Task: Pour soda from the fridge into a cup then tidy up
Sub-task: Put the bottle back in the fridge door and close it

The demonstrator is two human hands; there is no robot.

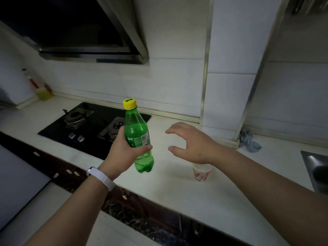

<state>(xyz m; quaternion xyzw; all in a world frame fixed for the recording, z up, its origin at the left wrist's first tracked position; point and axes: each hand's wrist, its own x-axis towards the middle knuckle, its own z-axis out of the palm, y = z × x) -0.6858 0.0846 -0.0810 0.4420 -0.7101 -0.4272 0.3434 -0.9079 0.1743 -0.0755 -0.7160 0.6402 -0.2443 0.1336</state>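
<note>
My left hand (122, 150) grips a green soda bottle (137, 132) around its label, holding it upright above the white counter. A yellow cap (130, 103) is on the bottle's neck. To the right of the bottle, my right hand (191, 141) hovers with fingers spread and loosely curved, holding nothing. Under my right wrist a white paper cup (201, 173) with red print stands on the counter, its rim partly hidden by my arm.
A black gas hob (85, 125) with two burners lies behind the bottle, under a range hood (79, 32). A grey cloth (249, 141) lies at the back right, and a sink (317, 169) is at the right edge. A yellow bottle (43, 93) stands at the back left.
</note>
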